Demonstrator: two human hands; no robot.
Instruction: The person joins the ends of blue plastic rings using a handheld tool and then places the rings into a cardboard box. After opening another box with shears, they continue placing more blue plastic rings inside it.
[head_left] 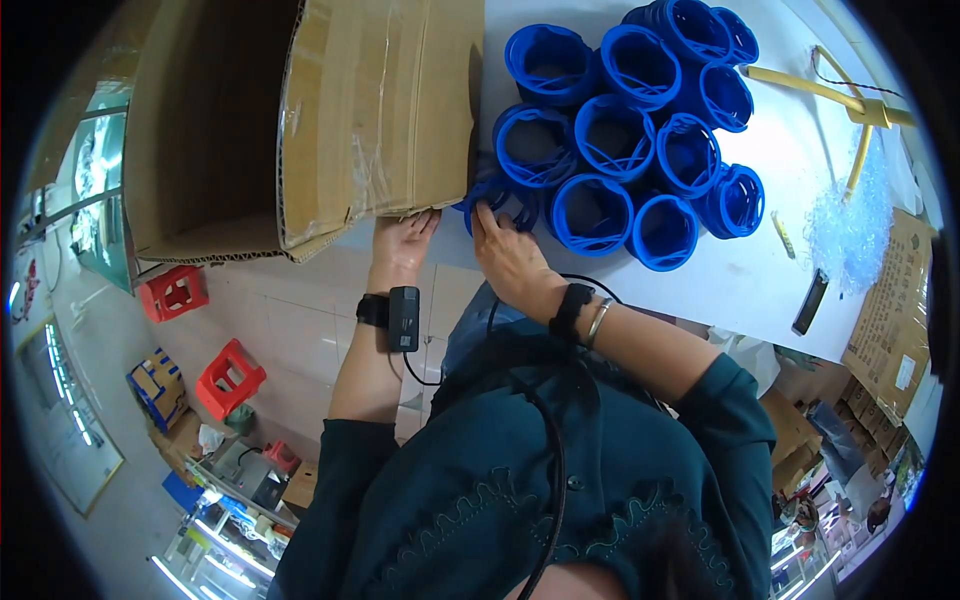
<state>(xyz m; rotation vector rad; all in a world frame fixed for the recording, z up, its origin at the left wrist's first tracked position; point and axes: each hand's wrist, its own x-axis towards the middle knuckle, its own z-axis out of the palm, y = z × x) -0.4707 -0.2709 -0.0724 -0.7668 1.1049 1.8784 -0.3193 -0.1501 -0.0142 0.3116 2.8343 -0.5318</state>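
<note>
My right hand (512,262) is closed at the near rim of a dark-blue plastic ring stack (520,205), its fingers bent over the rim. That stack lies partly in shadow against the side of a large brown cardboard box (375,120). My left hand (402,243) is palm up at the box's lower edge, and most of its fingers are hidden beneath the cardboard. Several more round blue ring stacks (592,212) stand together to the right, with thin blue strips crossing inside their openings.
On the white table (770,290) at right lie a black bar-shaped object (811,302), a small yellow piece (783,235) and clear tangled plastic (850,235). A yellow stand (870,112) rises behind. Red stools (230,380) stand on the floor at left.
</note>
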